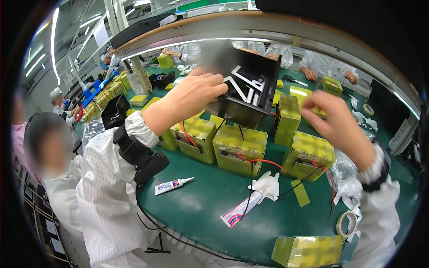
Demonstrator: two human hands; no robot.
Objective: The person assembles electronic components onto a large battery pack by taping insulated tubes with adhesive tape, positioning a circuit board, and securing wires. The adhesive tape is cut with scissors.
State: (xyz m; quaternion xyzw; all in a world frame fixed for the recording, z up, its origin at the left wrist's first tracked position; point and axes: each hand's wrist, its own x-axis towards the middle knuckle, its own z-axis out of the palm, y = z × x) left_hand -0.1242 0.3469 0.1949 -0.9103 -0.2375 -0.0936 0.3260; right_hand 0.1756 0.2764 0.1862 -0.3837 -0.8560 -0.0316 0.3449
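Observation:
My left hand point(196, 91) is closed on the left rim of a black plastic bin point(239, 111), which is tilted toward me above the table. Several white angled strips point(241, 87) lie inside it. My right hand point(333, 118) hovers to the right of the bin, over yellow-wrapped battery packs; its fingers are bent and slightly blurred, thumb apart, with nothing visible in them. Below the bin stand a yellow pack point(241, 145) with red and black wires, another pack point(308, 154) to its right, and a taller one point(288, 118) behind.
On the green table point(192, 205) lie a glue tube point(172, 185), a larger flattened tube point(239, 210), a white glove point(268, 185), a tape roll point(347, 223) and a yellow pack point(308, 251) at the front edge. Scissors point(295, 80) lie farther back. Co-workers sit across and to the left.

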